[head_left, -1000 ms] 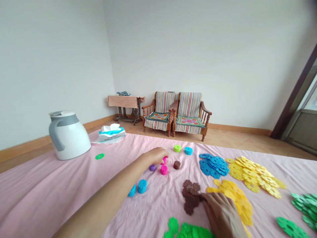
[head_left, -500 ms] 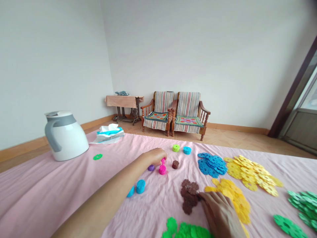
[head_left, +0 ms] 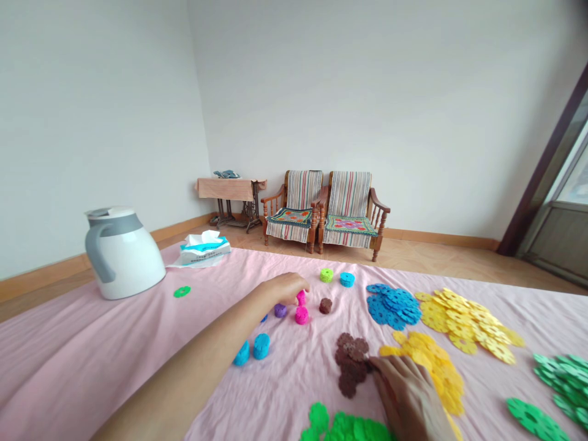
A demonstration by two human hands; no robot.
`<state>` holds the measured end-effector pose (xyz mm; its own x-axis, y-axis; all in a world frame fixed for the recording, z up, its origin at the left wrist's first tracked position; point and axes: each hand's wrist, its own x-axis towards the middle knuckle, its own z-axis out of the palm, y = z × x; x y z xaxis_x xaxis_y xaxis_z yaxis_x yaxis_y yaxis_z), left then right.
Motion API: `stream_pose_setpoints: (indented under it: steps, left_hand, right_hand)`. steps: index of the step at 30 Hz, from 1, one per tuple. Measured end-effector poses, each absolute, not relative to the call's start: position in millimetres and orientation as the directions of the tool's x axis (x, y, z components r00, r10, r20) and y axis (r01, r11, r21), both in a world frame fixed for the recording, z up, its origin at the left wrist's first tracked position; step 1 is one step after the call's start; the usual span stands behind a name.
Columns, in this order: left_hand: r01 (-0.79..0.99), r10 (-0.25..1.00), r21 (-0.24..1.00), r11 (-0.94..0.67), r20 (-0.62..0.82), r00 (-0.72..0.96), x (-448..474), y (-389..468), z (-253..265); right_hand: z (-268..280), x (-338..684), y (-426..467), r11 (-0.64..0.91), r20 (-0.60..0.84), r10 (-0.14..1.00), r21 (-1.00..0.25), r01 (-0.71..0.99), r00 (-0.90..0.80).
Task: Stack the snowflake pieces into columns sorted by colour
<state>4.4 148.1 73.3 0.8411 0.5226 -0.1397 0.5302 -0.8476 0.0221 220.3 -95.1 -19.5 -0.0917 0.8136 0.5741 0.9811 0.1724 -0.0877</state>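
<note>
1. Two pink stacks are set close together on the pink cloth point(head_left: 138, 343): a rear pink stack point(head_left: 301, 298) at the left hand's fingertips, and a front pink stack point(head_left: 302, 315) left untouched just nearer the viewer.
2. By their look, thin plastic discs are stacked here – light, fairly stiff, hard to break, perhaps a little slippery against one another. Such a stack is best taken by its rim, from opposite sides, so that the layers are kept aligned.
3. The left hand point(head_left: 289, 286) is curled, fingers bent down at the rear pink stack; contact is suggested, but a firm grip cannot be confirmed.
4. The right hand point(head_left: 407, 392) is laid low with its fingers close together, fingertips at the edge of the brown pile point(head_left: 353, 364); whether a disc is pinched cannot be told.
5. Around the pink pair, a purple stack point(head_left: 280, 310) and a brown stack point(head_left: 326, 305) are placed; farther right, a blue pile point(head_left: 395, 308) is spread.
6. Compared with half a second earlier, little is changed: both hands are kept nearly in place, but a dark blue piece point(head_left: 264, 318) is now revealed beside the left forearm – and more is exposed of the leftmost blue stack point(head_left: 242, 353).
</note>
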Motion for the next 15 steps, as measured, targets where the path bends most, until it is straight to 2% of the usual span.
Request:
stream_pose_setpoints:
  steps: [15]
  left_hand:
    - [0.536,0.519,0.040,-0.843,-0.196,0.832,15.7,160.6,72.3]
  right_hand:
    - [-19.1,219.4,-95.4,0.164,0.561,0.825,-0.109,0.980,-0.075]
